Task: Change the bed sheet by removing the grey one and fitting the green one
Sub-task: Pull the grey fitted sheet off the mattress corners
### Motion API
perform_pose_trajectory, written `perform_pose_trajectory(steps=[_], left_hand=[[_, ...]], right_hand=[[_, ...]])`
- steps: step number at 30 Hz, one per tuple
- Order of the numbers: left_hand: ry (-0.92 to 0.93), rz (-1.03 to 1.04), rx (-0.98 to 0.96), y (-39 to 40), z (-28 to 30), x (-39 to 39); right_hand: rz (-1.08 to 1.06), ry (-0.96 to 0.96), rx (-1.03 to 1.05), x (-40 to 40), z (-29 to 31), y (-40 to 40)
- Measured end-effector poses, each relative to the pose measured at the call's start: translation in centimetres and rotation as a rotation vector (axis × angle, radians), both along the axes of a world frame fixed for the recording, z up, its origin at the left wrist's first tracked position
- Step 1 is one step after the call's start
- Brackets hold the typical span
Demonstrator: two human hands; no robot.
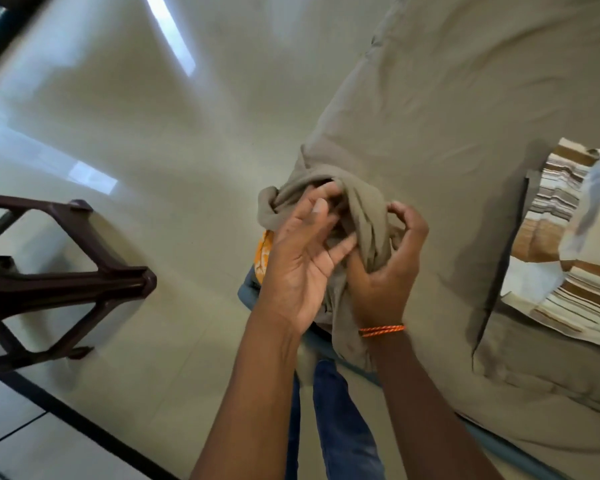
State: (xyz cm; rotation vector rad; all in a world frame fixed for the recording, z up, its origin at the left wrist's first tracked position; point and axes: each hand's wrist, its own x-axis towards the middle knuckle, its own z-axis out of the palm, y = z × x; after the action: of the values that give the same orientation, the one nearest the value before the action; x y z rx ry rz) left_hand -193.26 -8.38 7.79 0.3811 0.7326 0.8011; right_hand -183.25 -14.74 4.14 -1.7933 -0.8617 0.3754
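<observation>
A grey sheet (447,109) covers the bed on the right, and its corner is bunched into a knot-like wad (357,199) at the bed's near corner. My left hand (302,258) reaches into the wad with its fingers spread and its fingertips touching the folds. My right hand (388,268), with an orange thread on its wrist, grips the bunched cloth from the right side. Under the wad shows a patch of orange patterned fabric (264,258). No green sheet is in view.
A striped brown and cream pillow (561,244) lies on the bed at the right. A dark brown plastic chair (63,271) stands on the pale tiled floor (153,133) to the left. The bed's blue frame (499,448) runs along the lower right.
</observation>
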Motion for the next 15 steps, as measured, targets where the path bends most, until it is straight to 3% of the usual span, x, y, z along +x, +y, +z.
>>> perform_pose_trajectory(steps=[1, 5, 8, 12, 15], left_hand=[[0.082, -0.015, 0.006, 0.2, -1.3, 0.5], [0.793, 0.082, -0.088, 0.1, -8.9, 1.1], [1.097, 0.046, -0.075, -1.1, -12.4, -0.4], [1.116, -0.144, -0.031, -3.7, -15.2, -2.0], [1.026, -0.39, 0.01, -6.0, -16.3, -1.9]], right_hand=[[-0.018, -0.02, -0.079, 1.2, -1.0, 0.1], [-0.295, -0.093, -0.623, 4.1, -7.0, -0.6], [-0.267, -0.161, -0.629, 3.4, -8.8, -1.8], [-0.1, -0.127, -0.482, 0.2, -9.5, -3.6], [0.066, -0.143, -0.676, -2.1, -10.7, -5.3]])
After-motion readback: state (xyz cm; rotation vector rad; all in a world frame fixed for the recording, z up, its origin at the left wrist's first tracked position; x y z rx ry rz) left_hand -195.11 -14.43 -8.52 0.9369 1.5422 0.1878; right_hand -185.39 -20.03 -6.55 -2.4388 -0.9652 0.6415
